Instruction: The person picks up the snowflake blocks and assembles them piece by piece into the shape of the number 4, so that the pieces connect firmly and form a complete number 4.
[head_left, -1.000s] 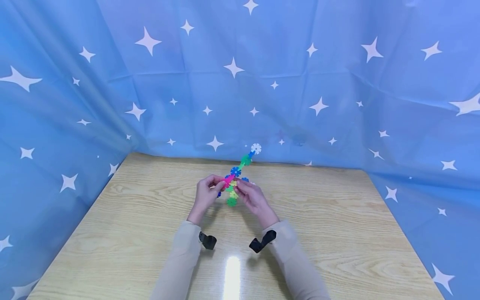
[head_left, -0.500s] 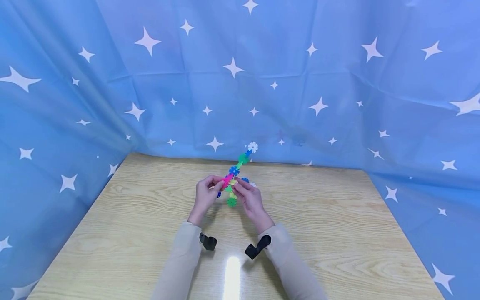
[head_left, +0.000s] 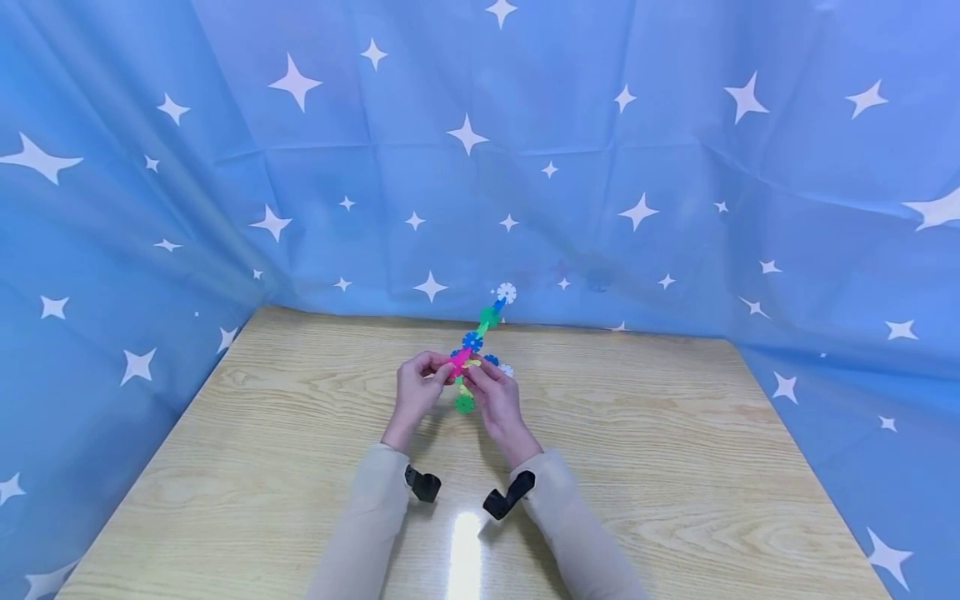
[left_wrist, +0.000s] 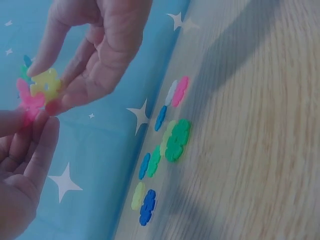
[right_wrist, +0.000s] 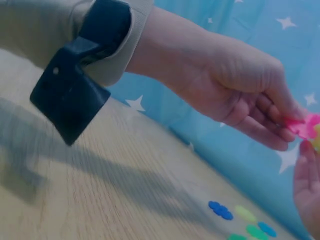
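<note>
In the head view, my left hand (head_left: 417, 386) pinches a pink snowflake disc (head_left: 459, 361), a flat notched plastic piece. From it a chain of linked discs rises toward the back: a blue disc (head_left: 472, 342), a green disc (head_left: 489, 317) and, at the tip, a white disc (head_left: 506, 292). Between the thumb and fingers of my right hand (head_left: 497, 408) is a yellow snowflake disc (left_wrist: 46, 86), held right against the pink one. Whether the two are joined cannot be told. The right wrist view cuts off most of the right hand.
Several loose discs lie on the wooden table (head_left: 637, 433) beyond the hands, among them a green one (left_wrist: 178, 141), a dark blue one (left_wrist: 147, 207) and a pink one (left_wrist: 180, 91). A blue curtain (head_left: 465, 208) with white stars stands behind the table.
My right wrist has turned and shifted left, while the yellow disc has come closer to the pink one. The left hand and the chain have moved only slightly.
</note>
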